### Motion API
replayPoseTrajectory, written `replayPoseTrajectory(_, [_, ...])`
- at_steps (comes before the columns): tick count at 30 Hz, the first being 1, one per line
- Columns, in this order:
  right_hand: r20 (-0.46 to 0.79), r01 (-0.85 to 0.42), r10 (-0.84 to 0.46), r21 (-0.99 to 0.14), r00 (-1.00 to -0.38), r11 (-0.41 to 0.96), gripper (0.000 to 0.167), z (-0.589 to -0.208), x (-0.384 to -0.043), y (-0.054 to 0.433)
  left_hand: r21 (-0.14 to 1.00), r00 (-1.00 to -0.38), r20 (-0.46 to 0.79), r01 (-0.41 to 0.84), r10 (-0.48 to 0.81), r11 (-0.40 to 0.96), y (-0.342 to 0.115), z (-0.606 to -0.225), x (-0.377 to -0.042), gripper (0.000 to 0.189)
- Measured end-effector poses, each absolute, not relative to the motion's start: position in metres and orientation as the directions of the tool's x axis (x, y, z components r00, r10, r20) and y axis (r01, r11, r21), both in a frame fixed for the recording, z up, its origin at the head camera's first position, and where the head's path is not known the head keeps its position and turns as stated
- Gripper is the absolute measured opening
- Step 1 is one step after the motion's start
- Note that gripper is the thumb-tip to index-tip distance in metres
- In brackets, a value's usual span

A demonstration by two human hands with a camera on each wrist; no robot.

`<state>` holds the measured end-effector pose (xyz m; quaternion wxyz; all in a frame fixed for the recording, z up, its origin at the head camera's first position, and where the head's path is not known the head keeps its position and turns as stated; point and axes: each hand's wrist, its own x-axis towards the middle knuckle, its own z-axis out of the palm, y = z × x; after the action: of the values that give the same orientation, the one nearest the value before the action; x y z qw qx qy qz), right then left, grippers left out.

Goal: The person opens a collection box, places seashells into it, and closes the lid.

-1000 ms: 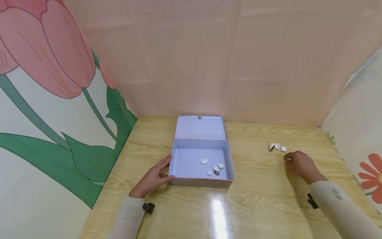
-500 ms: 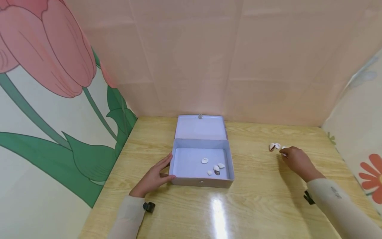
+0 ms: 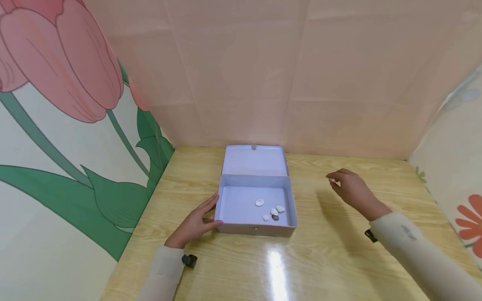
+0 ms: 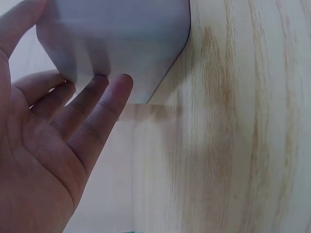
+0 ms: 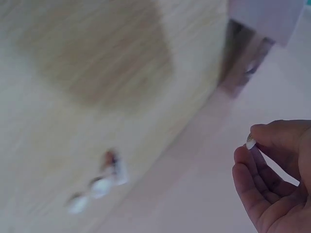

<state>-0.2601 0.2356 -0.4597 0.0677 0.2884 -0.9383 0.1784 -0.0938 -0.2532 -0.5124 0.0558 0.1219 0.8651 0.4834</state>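
Pinkish backdrop [image 3: 233, 75] hangs behind the box [image 3: 241, 229], which rests on a wood-grained table [image 3: 320, 267]; a tulip print [image 3: 56, 62] covers the wall to the box's left. Against the box's left side rests the left hand [image 3: 193, 225], its fingers spread and nearly straight, the thumb at the front corner. Well to the box's right, above the table, the right hand [image 3: 352, 188] pinches a small white shell [image 5: 250, 142] between thumb and fingertips. Inside the box, mostly toward its right front, lie four white shells [image 3: 274, 212] and a dark piece [image 3: 275, 218]. Folded back behind the box is its lid [image 3: 254, 161]. Well apart from the box, the right wrist view shows blurred pieces [image 5: 101, 187] on the table, probably shells.
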Motion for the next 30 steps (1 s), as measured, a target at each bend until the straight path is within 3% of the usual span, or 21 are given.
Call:
replayPoseTrajectory(12, [0.356,-0.734,-0.644,-0.263,-0.677,0.626,0.024,-0.434,-0.243,0.151,0.859,-0.963,0.020,0.153,0.267,0.488,-0.253,-0.514,-0.095,0.085])
replayPoseTrajectory(30, [0.179,-0.788,-0.783,-0.320,-0.596,0.526,0.023,-0.454,-0.215,0.084,0.864,-0.966,0.021,0.148,0.259,0.482,-0.252,-0.512,-0.094,0.084])
